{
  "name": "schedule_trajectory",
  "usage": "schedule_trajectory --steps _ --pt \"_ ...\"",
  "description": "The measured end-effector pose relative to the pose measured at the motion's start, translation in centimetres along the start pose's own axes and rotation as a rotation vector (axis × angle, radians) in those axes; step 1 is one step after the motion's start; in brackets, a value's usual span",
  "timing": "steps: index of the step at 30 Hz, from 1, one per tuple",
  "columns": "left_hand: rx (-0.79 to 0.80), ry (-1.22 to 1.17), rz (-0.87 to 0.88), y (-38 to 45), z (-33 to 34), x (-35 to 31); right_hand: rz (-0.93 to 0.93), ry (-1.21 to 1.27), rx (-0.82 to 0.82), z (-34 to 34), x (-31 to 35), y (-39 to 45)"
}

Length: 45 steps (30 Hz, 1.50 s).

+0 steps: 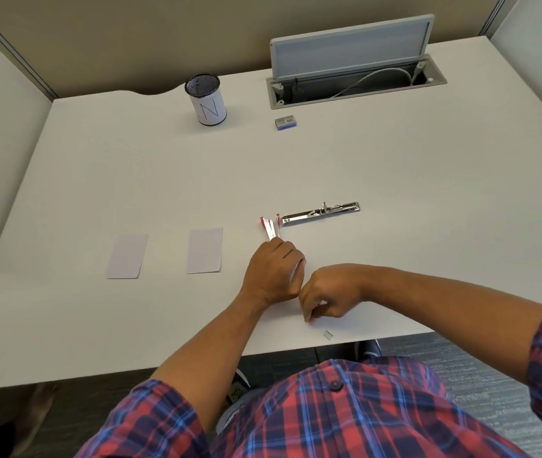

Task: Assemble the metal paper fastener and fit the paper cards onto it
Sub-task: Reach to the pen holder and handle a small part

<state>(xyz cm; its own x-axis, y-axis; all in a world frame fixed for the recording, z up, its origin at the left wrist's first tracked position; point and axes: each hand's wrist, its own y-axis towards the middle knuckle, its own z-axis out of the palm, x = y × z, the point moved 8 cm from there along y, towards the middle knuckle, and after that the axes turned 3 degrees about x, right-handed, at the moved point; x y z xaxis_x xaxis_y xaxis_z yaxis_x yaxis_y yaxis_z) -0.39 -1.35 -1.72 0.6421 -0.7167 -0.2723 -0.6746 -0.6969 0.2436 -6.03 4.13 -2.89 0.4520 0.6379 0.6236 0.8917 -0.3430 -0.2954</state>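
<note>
My left hand (274, 271) grips a metal part with red tips (270, 226), which sticks out past my knuckles on the white table (130, 166). My right hand (327, 297) hovers just right of it, fingers curled down and pinching something small near the table's front edge; what it holds is hidden. A long shiny metal bar of the fastener (320, 213) lies beyond my hands. A small metal piece (328, 334) lies near the front edge. Two pale paper cards (127, 256) (204, 250) lie flat to the left.
A mesh pen cup with a white label (206, 100) stands at the back. A small staple box (285, 122) lies next to an open cable hatch (355, 84) with its lid up. Partition walls enclose the desk.
</note>
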Motion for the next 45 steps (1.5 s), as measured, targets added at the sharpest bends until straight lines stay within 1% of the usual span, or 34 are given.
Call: schedule_trajectory --steps 5,9,14,19,24,28,33,39,45 --pt "0.094 -0.002 0.115 -2.0 0.8 -1.9 0.046 -0.008 -0.048 -0.2 -0.2 -1.3" --pt "0.207 0.021 0.217 -3.3 1.9 -3.2 0.066 -0.004 -0.030 0.6 -0.3 -1.7" --pt "0.280 0.020 0.283 -4.3 2.7 -3.9 0.136 0.064 -0.033 1.5 -1.1 -2.1" --pt "0.300 0.055 0.318 -4.8 3.1 -4.4 0.190 0.102 -0.027 2.1 -1.9 -2.0" --pt "0.277 0.073 0.350 -4.7 2.8 -4.4 0.216 0.138 -0.027 2.4 -2.2 -2.1" --pt "0.247 0.083 0.327 -4.4 2.7 -4.4 0.220 0.124 -0.064 2.0 -2.4 -2.3" --pt "0.228 0.130 0.297 -3.8 2.8 -3.8 0.237 0.107 -0.211 0.5 -3.3 -2.9" --pt "0.126 0.088 0.165 -2.4 1.6 -3.1 0.319 0.092 -0.400 -1.5 -4.8 -3.2" --pt "0.045 0.117 0.057 -0.8 0.3 -2.2 0.392 0.083 -0.510 -2.9 -6.0 -3.7"
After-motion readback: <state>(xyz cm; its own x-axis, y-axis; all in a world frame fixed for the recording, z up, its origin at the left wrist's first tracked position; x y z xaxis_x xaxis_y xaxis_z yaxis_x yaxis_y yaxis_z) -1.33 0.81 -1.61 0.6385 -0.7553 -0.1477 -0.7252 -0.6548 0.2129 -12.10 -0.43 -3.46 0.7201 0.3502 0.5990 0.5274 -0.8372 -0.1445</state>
